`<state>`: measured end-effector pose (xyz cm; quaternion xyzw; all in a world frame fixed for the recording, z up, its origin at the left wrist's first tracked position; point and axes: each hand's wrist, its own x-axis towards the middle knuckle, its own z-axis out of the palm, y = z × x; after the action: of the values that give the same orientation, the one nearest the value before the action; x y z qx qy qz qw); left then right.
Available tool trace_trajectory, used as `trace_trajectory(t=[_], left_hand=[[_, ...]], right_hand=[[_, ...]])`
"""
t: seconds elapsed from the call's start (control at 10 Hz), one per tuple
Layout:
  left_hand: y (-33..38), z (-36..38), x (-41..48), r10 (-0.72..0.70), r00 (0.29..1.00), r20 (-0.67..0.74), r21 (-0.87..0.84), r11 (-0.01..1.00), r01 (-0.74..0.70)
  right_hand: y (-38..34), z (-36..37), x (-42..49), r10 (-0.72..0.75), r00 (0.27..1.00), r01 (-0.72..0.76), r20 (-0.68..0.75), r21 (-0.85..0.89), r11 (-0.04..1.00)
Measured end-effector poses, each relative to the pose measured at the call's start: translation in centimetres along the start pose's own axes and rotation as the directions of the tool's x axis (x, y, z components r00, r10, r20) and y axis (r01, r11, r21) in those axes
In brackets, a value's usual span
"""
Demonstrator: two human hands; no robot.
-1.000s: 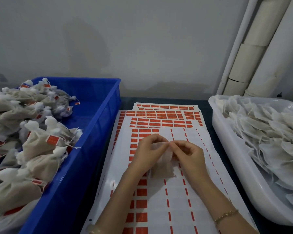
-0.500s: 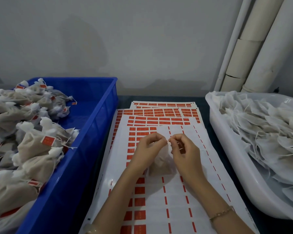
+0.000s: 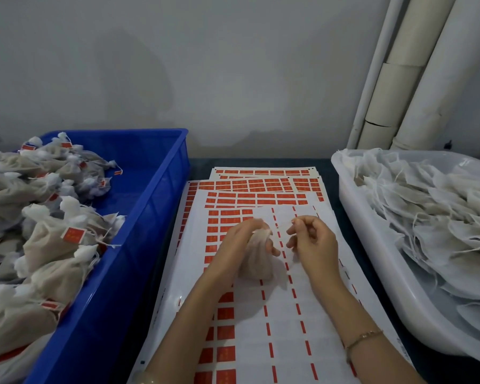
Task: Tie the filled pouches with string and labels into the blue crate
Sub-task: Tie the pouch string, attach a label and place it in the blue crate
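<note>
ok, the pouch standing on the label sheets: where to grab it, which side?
At the gathered neck, from the left, as the left hand does. The pouch stands upright, its bulging base narrowing to that neck; the right hand pinches its string on the right.

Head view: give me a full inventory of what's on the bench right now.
blue crate: one, blue, left
tied pouches: many, beige with red labels, in the crate
label sheets: several overlapping, white and red, centre
white tub: one, white, right
loose pouches: many, whitish, in the tub
pipes: several, cream, back right
held pouch: one, beige, over the sheets
bracelet: one, gold, right wrist
left hand: grips the pouch's neck
right hand: fingertips pinched beside it; string not discernible
</note>
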<state>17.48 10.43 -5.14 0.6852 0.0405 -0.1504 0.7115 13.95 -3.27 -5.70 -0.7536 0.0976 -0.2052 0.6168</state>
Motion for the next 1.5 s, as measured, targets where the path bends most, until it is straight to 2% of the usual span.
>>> trace_trajectory(t=[0.1,0.2,0.3,0.4,0.5,0.6,0.7,0.8,0.9,1.0,1.2,1.4,1.5], left_hand=[[0.1,0.4,0.8,-0.139,0.987,0.085,0.018,0.99,0.138],[0.0,0.1,-0.6,-0.079,0.996,0.049,0.133,0.989,0.072],[0.0,-0.8,-3.1,0.066,0.979,0.195,0.32,0.939,-0.127],[0.4,-0.9,-4.3,0.078,0.966,0.247,0.261,0.955,-0.144],[1.1,-0.8,-4.3,0.142,0.948,0.286,0.162,0.968,-0.194],[1.3,-1.4,-4.0,0.218,0.941,0.259,-0.099,0.975,-0.198],[1.6,-1.9,-3.3,0.218,0.965,0.143,-0.371,0.916,-0.152],[1.3,-1.9,-3.2,0.238,0.967,0.088,-0.309,0.93,-0.2],[0.7,-1.5,-3.3,0.314,0.946,-0.073,0.084,0.948,-0.308],[0.1,-1.4,-3.1,0.405,0.913,-0.04,0.275,0.883,-0.38],[-0.7,-1.4,-2.4,0.449,0.893,-0.03,0.555,0.75,-0.359],[-1.7,-1.4,-1.5,0.58,0.813,0.051,0.709,0.552,-0.438],[-1.9,-1.5,-1.4,0.597,0.8,0.066,0.723,0.524,-0.45]], right_hand=[[-1.0,-0.9,0.4,0.148,0.983,-0.177,0.107,0.346,0.921],[-1.5,-1.4,0.7,0.127,0.977,-0.203,0.17,0.571,0.796],[-1.4,-2.0,1.1,0.115,0.977,-0.21,0.18,0.722,0.659],[-1.1,-2.2,1.4,0.138,0.979,-0.206,0.153,0.728,0.654],[-0.6,-1.9,1.4,0.187,0.979,-0.198,0.077,0.545,0.815],[0.6,-1.4,1.0,-0.021,0.997,0.013,-0.073,-0.104,0.995],[1.2,-0.9,0.1,-0.246,0.968,0.24,0.052,-0.482,0.843],[1.6,-0.4,-0.4,-0.243,0.933,0.353,0.266,-0.536,0.767],[1.5,0.0,-0.3,-0.227,0.888,0.407,0.399,-0.457,0.791],[1.1,0.1,-0.3,-0.247,0.884,0.404,0.397,-0.383,0.831],[0.4,0.1,-0.6,-0.271,0.885,0.39,0.378,-0.285,0.876],[0.2,0.8,-1.4,-0.303,0.871,0.392,0.387,-0.175,0.903],[0.0,1.1,-1.8,-0.344,0.87,0.412,0.355,-0.137,0.901]])
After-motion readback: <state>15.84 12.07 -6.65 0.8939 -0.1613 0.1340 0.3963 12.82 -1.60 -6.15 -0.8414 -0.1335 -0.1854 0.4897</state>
